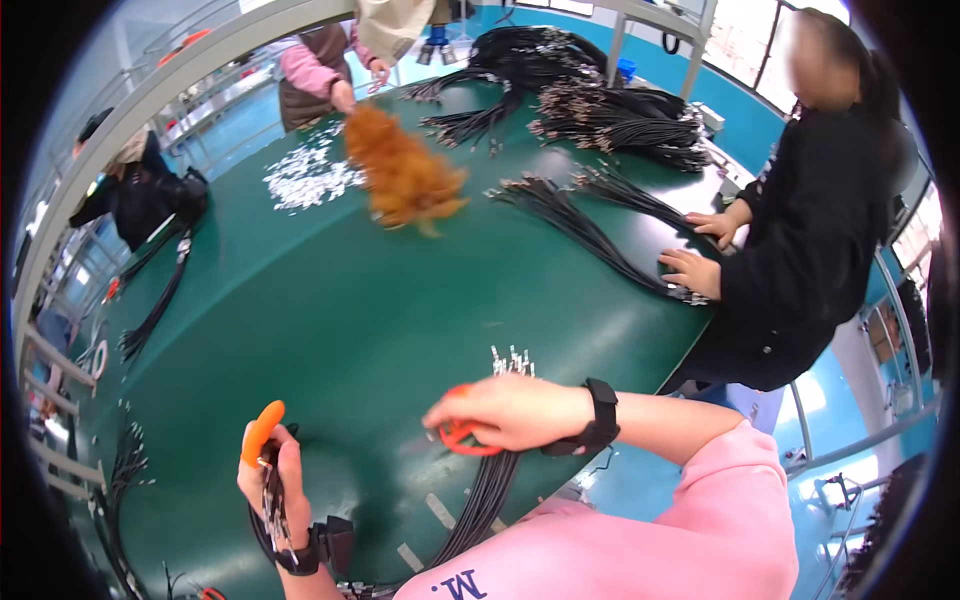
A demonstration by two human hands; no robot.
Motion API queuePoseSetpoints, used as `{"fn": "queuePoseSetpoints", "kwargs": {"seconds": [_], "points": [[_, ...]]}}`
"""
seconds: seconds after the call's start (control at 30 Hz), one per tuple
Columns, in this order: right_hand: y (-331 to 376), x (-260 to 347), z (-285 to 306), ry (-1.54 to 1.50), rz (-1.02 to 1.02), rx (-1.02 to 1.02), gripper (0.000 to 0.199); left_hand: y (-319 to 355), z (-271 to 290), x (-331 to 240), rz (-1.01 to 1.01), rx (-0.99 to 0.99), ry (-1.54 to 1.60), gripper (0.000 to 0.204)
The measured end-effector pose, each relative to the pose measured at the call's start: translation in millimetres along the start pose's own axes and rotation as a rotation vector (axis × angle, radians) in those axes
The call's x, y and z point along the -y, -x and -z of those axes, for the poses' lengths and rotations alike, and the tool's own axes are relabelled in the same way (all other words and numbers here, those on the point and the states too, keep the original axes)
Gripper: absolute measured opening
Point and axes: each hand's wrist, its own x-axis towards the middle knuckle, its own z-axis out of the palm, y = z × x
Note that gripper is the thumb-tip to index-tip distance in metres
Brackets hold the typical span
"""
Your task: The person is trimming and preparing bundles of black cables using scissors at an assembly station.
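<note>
My left hand is closed around a small bunch of short black cables with silvery ends. An orange finger cot covers one of its fingers. My right hand grips a red ring-shaped thing; whether it is a tape roll or a looped handle I cannot tell. Beneath that hand lies a bundle of black cables, its white-tipped connectors sticking out beyond my fingers. The bundle runs toward the table's near edge, partly hidden by my pink sleeve.
The green table holds white connectors, cable heaps and more cable bundles. At right, a person in black rests both hands on a bundle. Another person's hand is by a blurred orange-brown bunch.
</note>
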Motion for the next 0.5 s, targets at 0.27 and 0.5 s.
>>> {"fn": "queuePoseSetpoints", "kwargs": {"seconds": [0.27, 0.5], "points": [[39, -16, -7, -0.061, -0.163, 0.221, 0.032, -13, 19, 2, -0.09, -0.108, 0.111, 0.022], [38, -15, -3, 0.03, -0.23, 0.276, 0.038, -17, 22, 7, -0.178, -0.214, 0.252, 0.02]]}}
